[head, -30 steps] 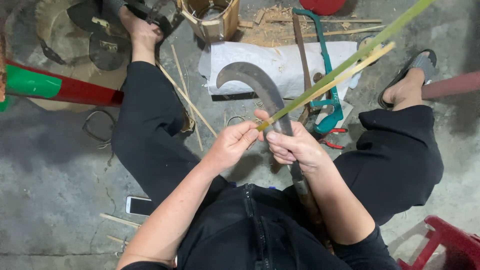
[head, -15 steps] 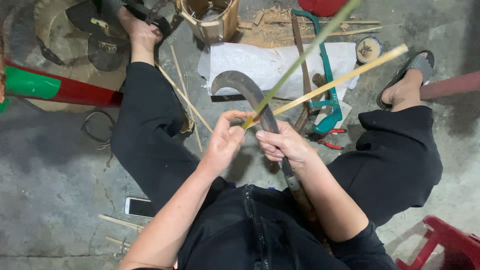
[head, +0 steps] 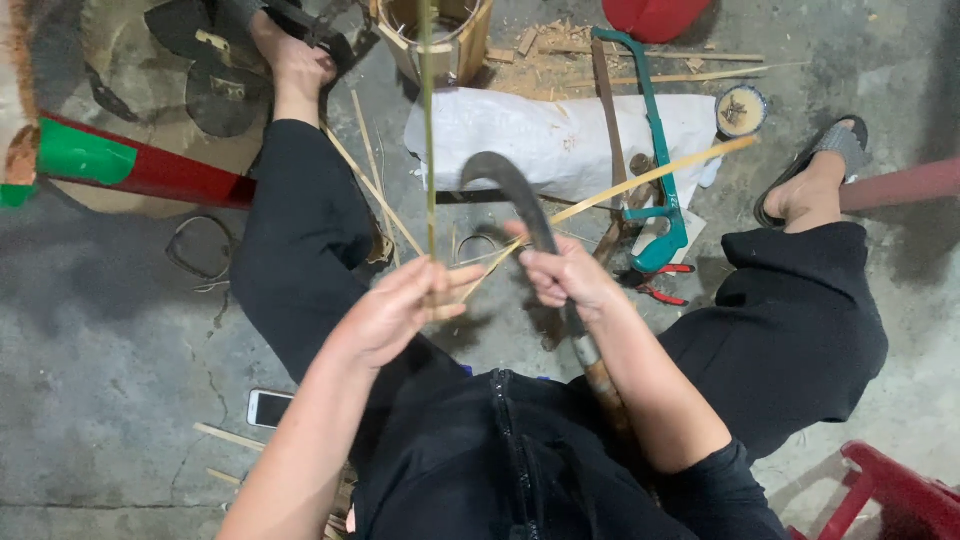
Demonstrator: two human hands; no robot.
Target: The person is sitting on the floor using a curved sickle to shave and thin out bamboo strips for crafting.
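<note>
Bamboo strip splitting is what the hands have in progress: a thin green strip (head: 428, 120) stands nearly upright from the left hand (head: 395, 310), while a paler yellow strip (head: 640, 185) slants away to the upper right, and the two meet in a narrow fork just between the hands. The left hand pinches the foot of the green half between thumb and curled fingers. The right hand (head: 565, 275) is wrapped tightly round the back of a dark curved knife (head: 515, 195), whose handle runs down toward the person's lap; the yellow half seems to pass under this thumb, though the fingers hide the contact. Judging by how widely the halves spread, most of the length looks parted already, with only the short joined stub at the hands left to open. Around the seated person's legs lie a white sack (head: 560, 140), a teal-framed saw (head: 660, 150), red-handled pliers (head: 660, 290), a phone (head: 268, 408) and loose slivers on the concrete floor (head: 100, 380).
</note>
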